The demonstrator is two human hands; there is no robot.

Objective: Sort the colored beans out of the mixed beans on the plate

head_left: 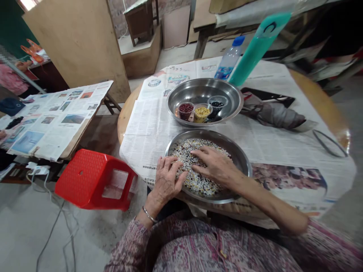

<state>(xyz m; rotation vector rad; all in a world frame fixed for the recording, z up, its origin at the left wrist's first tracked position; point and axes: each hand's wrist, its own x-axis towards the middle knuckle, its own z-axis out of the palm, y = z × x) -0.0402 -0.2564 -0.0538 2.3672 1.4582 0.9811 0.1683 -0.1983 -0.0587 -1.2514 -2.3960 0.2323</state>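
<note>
A shallow metal basin (pixel 244 166) holds a spread of mixed grains and beans (pixel 195 151), mostly white with yellow and dark ones. My left hand (pixel 168 177) rests at its left rim, fingers bent apart over the grains. My right hand (pixel 214 164) reaches in from the right, its fingers spread just over or on the grains; whether a grain is under the fingertips I cannot tell. Behind stands a second metal basin (pixel 204 86) with three clear plastic cups: dark red beans (pixel 186 109), yellow beans (pixel 202 112) and black beans (pixel 217 104).
Newspaper covers the round table (pixel 147 132). A water bottle (pixel 229 58), a tall green fan-like object (pixel 258 49) and a folded grey umbrella (pixel 275 113) lie or stand beyond the basins. A red stool (pixel 85 173) is at left, near cables. Another person's sleeve (pixel 13 79) shows far left.
</note>
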